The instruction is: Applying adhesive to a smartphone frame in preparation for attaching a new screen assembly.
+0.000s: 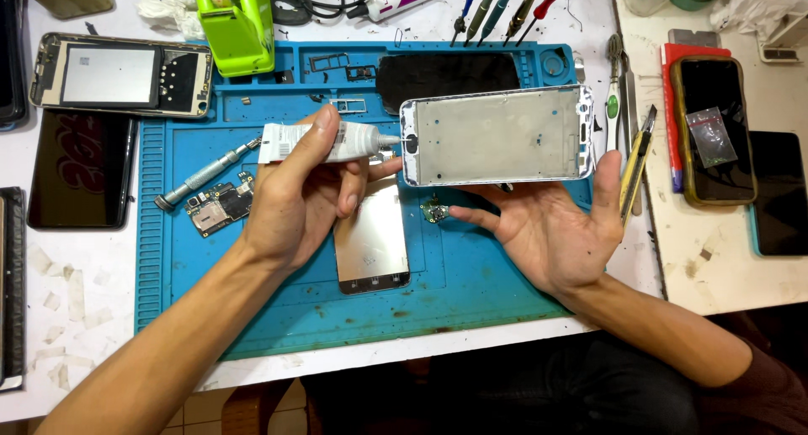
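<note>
My left hand [303, 195] grips a white glue tube [324, 142] with its nozzle touching the left edge of a silver phone frame [497, 136]. My right hand [560, 225] holds that frame up from below, palm up, thumb along its right end. Under the hands lies a blue repair mat [454, 275] with a metal back plate [372, 243] and a small circuit board [220, 206] on it.
A screwdriver [206, 176] lies at the mat's left. A green tool [237, 23] stands at the back. An opened phone [122, 73] and a dark screen [80, 170] lie left. Tweezers [616, 90], a utility knife [635, 170] and two phones [715, 128] lie right.
</note>
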